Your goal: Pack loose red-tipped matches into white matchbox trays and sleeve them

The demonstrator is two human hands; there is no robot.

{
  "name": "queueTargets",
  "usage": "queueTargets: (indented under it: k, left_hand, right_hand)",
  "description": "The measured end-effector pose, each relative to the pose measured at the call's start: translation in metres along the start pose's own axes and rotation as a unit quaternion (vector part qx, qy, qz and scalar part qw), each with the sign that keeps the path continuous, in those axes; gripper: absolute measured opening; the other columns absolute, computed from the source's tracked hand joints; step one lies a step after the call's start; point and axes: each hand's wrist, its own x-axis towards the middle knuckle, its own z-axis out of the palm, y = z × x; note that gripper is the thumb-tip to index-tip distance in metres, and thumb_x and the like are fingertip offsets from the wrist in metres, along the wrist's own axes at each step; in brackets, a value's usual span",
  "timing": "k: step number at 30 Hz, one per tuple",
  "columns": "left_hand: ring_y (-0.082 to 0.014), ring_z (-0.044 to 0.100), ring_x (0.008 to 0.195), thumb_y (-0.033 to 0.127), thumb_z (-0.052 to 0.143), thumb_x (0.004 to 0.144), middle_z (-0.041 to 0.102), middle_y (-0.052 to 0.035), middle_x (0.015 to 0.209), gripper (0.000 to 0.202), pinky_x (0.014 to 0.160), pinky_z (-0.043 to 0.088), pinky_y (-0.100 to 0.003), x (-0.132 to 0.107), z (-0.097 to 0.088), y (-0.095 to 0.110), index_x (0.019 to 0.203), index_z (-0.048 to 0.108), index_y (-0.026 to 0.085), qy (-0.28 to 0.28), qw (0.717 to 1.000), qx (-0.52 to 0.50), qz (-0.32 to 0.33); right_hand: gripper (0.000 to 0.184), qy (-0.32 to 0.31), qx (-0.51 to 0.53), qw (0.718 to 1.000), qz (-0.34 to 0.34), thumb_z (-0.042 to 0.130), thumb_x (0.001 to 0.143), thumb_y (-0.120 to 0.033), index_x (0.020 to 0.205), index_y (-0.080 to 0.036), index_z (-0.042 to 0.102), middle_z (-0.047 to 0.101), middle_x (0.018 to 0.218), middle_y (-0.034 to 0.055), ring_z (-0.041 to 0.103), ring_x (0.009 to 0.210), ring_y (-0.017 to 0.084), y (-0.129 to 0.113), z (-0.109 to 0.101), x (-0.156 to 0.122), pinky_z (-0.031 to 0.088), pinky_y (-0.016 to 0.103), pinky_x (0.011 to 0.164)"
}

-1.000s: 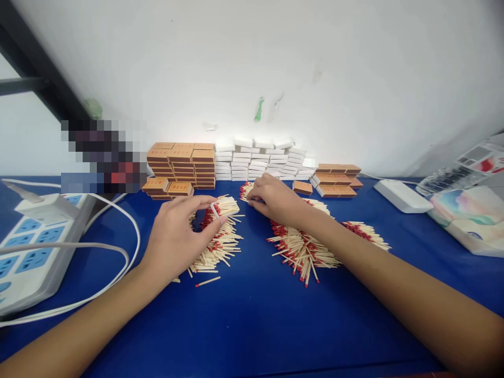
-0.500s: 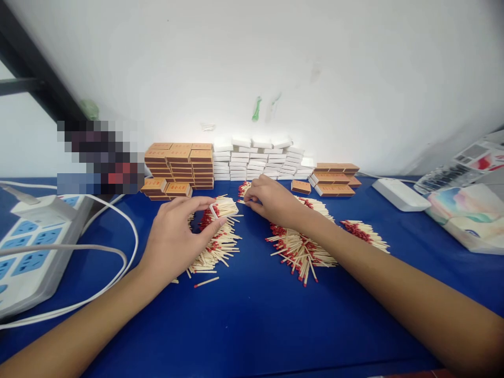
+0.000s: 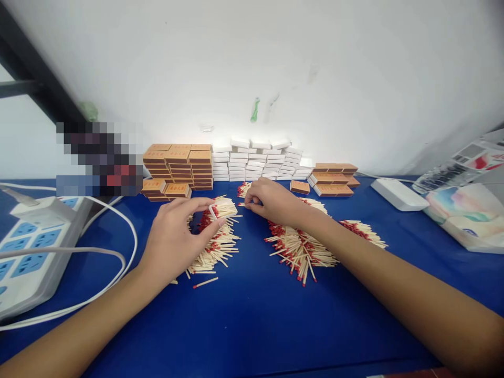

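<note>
Between the thumb and fingers of my left hand (image 3: 175, 226) is a small white matchbox tray (image 3: 213, 212) with matches in it, tilted above the left pile of matches (image 3: 214, 249). My right hand (image 3: 271, 203) is closed in a pinch at the middle of the table. A match (image 3: 241, 204) with a red head sticks out from its fingertips, beside a small heap of matches (image 3: 243, 189). Under and beside my right forearm lies a larger pile of matches (image 3: 301, 249), partly hidden by it.
Stacked orange matchboxes (image 3: 179, 157) and white trays (image 3: 258, 160) line the wall. More orange matchboxes (image 3: 334, 181) stand to the right, near a white box (image 3: 398, 194) and a tissue pack (image 3: 464, 218). A power strip (image 3: 39, 241) with cables lies left. Another match pile (image 3: 362, 233) is farther right.
My right fingertips have shifted very slightly down and right with the match. My left hand still holds the tray in the same place. The whole view has moved a little.
</note>
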Motion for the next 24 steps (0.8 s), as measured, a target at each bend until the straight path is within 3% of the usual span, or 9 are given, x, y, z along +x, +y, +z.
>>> queueTargets:
  k: [11,15,19,24]
  left_hand:
    - [-0.0296,0.076,0.104,0.048,0.081,0.086,0.082,-0.0036,0.109,0.034,0.099,0.056,-0.047,-0.001,-0.001,0.000,0.113,0.077,0.027,0.001,1.000,0.004,0.003]
    - [-0.0292,0.076,0.104,0.047,0.080,0.086,0.082,-0.0029,0.109,0.033,0.100,0.055,-0.046,0.000,-0.001,0.000,0.113,0.077,0.027,0.001,1.000,0.004,0.005]
    - [-0.0284,0.076,0.103,0.048,0.081,0.086,0.082,-0.0027,0.109,0.034,0.099,0.055,-0.046,-0.001,-0.001,0.001,0.113,0.077,0.027,-0.002,1.000,0.008,0.011]
    - [-0.0295,0.074,0.106,0.045,0.081,0.086,0.082,-0.0044,0.108,0.034,0.100,0.055,-0.047,-0.003,-0.001,0.004,0.114,0.077,0.025,-0.003,0.999,0.003,0.032]
  right_hand:
    - [0.014,-0.012,-0.057,0.998,0.005,0.058,0.098,-0.012,0.089,-0.014,0.069,0.071,0.096,0.0124,0.057,0.093,0.024,0.001,0.001,0.000,0.040,0.035,0.084]
    - [0.016,0.047,-0.052,0.997,-0.017,0.055,0.102,-0.020,0.090,-0.016,0.066,0.068,0.092,0.0108,0.053,0.092,0.024,0.002,-0.007,0.000,0.039,0.036,0.084]
    - [0.015,0.106,-0.027,0.993,-0.050,0.055,0.104,-0.024,0.093,-0.019,0.064,0.065,0.094,0.0089,0.052,0.092,0.024,-0.020,-0.020,-0.001,0.039,0.035,0.084]
    - [0.023,0.067,-0.082,0.990,-0.098,0.046,0.106,-0.017,0.095,-0.019,0.066,0.066,0.099,0.0115,0.050,0.095,0.026,-0.058,-0.023,-0.008,0.039,0.038,0.086]
